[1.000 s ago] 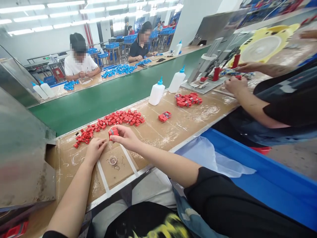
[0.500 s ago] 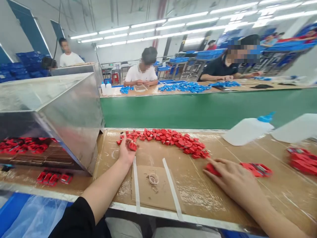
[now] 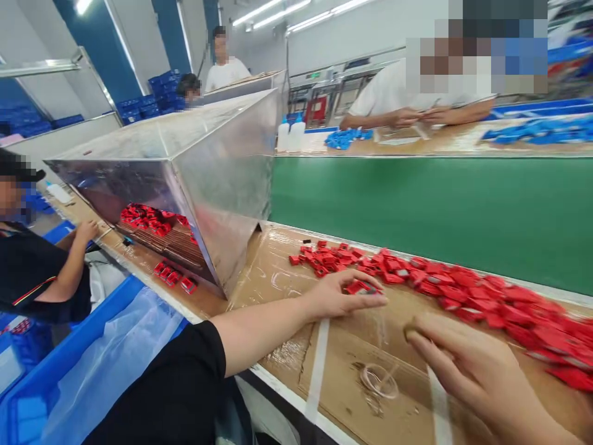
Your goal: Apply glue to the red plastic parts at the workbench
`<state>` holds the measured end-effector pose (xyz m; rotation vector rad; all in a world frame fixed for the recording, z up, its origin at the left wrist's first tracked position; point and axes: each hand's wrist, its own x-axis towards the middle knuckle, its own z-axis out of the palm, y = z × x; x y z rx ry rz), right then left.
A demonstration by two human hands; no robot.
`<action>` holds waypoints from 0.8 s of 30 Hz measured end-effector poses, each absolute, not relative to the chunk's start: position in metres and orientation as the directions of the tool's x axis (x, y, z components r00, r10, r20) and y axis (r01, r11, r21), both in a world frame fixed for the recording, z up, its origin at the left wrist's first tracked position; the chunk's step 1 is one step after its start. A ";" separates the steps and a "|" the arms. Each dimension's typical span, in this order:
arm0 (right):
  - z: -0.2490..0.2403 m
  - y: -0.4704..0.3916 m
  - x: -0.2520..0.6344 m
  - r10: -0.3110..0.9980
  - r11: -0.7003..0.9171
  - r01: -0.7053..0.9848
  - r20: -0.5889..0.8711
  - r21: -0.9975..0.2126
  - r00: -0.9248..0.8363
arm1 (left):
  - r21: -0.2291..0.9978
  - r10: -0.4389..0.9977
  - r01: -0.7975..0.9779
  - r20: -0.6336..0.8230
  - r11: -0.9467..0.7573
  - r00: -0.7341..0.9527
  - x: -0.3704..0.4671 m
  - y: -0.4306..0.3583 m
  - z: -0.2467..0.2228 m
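My left hand (image 3: pixel 343 296) is closed around a small red plastic part (image 3: pixel 362 288), held between thumb and fingers above the cardboard. To its right, my right hand (image 3: pixel 477 364) is slightly blurred. Its thumb and index finger are pinched together, and I cannot make out what is between the tips. Behind both hands stretches a long heap of similar red plastic parts (image 3: pixel 463 287). A small transparent round dish (image 3: pixel 378 380) sits on a cardboard sheet below the hands, with a thin stick-like piece leaning in it. White tape strips (image 3: pixel 317 371) run along the sheet's sides.
At left stands a metal hood (image 3: pixel 222 179) with red parts inside. Several red parts (image 3: pixel 173 277) lie before it. A green surface (image 3: pixel 417 198) separates my bench from a co-worker's hands (image 3: pixel 421 117). Another person (image 3: pixel 41 266) sits far left, past a blue bin (image 3: pixel 125 303).
My view has turned left and moved closer. My right hand has left the red part on the right and come near my left hand, which still holds a red part.
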<state>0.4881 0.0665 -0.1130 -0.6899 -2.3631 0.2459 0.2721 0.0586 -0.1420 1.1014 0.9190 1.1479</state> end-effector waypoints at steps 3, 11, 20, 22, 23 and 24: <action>-0.121 0.062 0.490 0.276 0.910 0.088 0.436 -0.404 -0.856 | 0.986 0.973 -0.159 -0.011 0.049 0.231 0.274 0.060 -0.139; -0.102 0.043 0.483 0.198 0.914 0.037 0.366 -0.404 -0.909 | 0.981 0.965 0.048 0.177 -0.189 0.192 0.282 0.051 -0.128; -0.112 0.047 0.488 0.288 0.833 0.074 0.315 -0.549 -0.904 | 0.949 0.972 0.272 0.104 -0.160 0.210 0.277 0.056 -0.128; -0.113 0.047 0.487 0.343 0.758 0.059 0.320 -0.649 -0.883 | 0.942 0.970 0.289 0.109 -0.170 0.217 0.277 0.055 -0.129; -0.113 0.047 0.488 0.397 0.709 0.060 0.328 -0.703 -0.857 | 0.937 0.970 0.301 0.112 -0.175 0.216 0.276 0.054 -0.129; -0.114 0.048 0.488 0.472 0.653 0.067 0.336 -0.754 -0.815 | 0.931 0.969 0.316 0.117 -0.183 0.215 0.276 0.054 -0.130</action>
